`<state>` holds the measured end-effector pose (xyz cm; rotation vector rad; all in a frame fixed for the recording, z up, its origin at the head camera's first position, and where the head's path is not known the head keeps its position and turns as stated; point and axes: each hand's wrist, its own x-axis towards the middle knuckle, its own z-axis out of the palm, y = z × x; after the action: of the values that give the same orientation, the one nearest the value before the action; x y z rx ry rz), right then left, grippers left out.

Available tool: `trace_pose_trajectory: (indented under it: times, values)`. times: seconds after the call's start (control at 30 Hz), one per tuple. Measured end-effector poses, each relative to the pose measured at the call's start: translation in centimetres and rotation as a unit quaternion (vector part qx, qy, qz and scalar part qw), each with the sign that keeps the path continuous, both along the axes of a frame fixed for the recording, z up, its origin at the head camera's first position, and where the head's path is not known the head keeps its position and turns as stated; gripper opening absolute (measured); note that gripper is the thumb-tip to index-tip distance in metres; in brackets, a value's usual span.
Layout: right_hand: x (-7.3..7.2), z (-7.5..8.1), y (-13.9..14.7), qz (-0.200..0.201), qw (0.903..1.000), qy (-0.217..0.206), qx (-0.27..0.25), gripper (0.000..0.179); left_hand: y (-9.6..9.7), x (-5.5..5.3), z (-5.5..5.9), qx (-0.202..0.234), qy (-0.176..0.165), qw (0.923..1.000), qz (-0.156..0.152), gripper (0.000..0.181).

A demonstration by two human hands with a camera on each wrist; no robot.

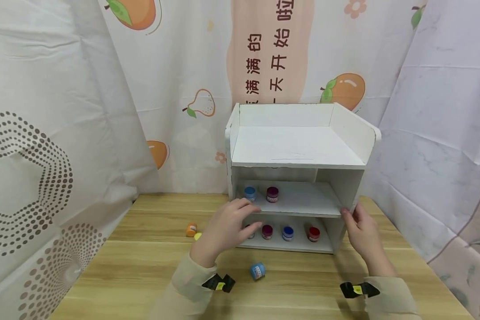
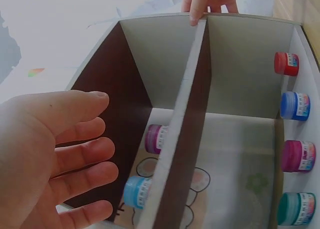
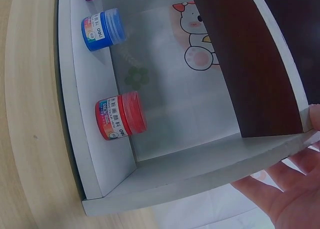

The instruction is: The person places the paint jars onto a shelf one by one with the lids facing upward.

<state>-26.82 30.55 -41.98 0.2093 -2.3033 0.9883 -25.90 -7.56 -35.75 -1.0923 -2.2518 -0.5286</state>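
A small white two-tier shelf (image 1: 298, 144) stands on the table. On its middle board are a light blue paint jar (image 1: 250, 193) and a dark purple-red paint jar (image 1: 272, 194). The bottom board bears a green jar (image 2: 297, 209), a magenta jar (image 1: 267, 231), a blue jar (image 1: 288, 233) and a red jar (image 1: 314, 234). My left hand (image 1: 229, 226) is in front of the shelf's left part, fingers relaxed and holding nothing; it partly hides the green jar in the head view. My right hand (image 1: 362, 233) grips the right side panel, thumb at the middle board's front corner.
A light blue jar (image 1: 258, 270) lies tipped over on the wooden table (image 1: 144, 266) before the shelf. Left of the left hand are an orange jar (image 1: 191, 229) and a partly hidden yellow one (image 1: 198, 236). A printed curtain (image 1: 192, 66) hangs behind.
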Motion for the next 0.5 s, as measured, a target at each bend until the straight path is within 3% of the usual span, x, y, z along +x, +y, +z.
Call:
trace_pose_trajectory:
  times: [0.27, 0.5]
  values:
    - [0.0, 0.0, -0.1, 0.006, 1.0, -0.006, -0.004, 0.043, -0.4, -0.3, -1.8, 0.013, -0.007, 0.9998, 0.01, 0.027]
    - [0.0, -0.1, 0.1, 0.001, 1.0, 0.006, -0.004, 0.041, -0.4, -0.2, -2.3, -0.001, -0.019, 0.9995, 0.023, 0.028]
